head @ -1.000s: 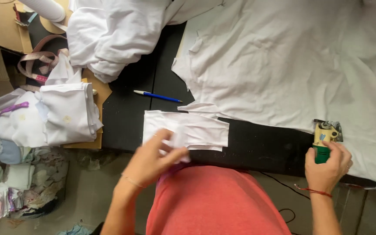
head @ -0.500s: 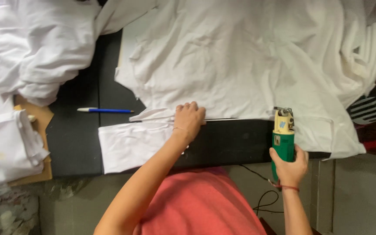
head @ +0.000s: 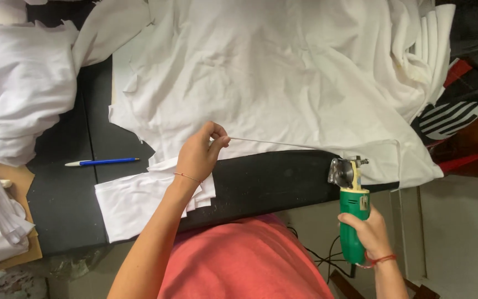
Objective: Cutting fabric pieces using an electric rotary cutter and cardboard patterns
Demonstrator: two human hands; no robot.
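Black and flat, the cutting table (head: 272, 177) ran across in front of me, most of it buried under a wide spread of white knit fabric (head: 283, 72). Half a second earlier my left hand (head: 197, 158) had lain flat on the cloth's near edge; now it had lifted and closed, thumb and fingertips pinching a thin white strip of trimmed fabric (head: 272, 144) that ran taut from my pinch away to the right, toward the cutter. To my eye that meant a cut along this edge was done and the offcut was coming free. My right hand (head: 363, 232) was clenched round the green handle of the electric rotary cutter (head: 349, 199), which had drawn closer to me since then, its round blade at the table's near edge, just beyond the strip's far end. Directly under my left wrist lay a small stack of folded white cloth pieces (head: 134, 202). Further left of that grip, apart from it, a blue and white pen (head: 103, 162) rested on bare table.
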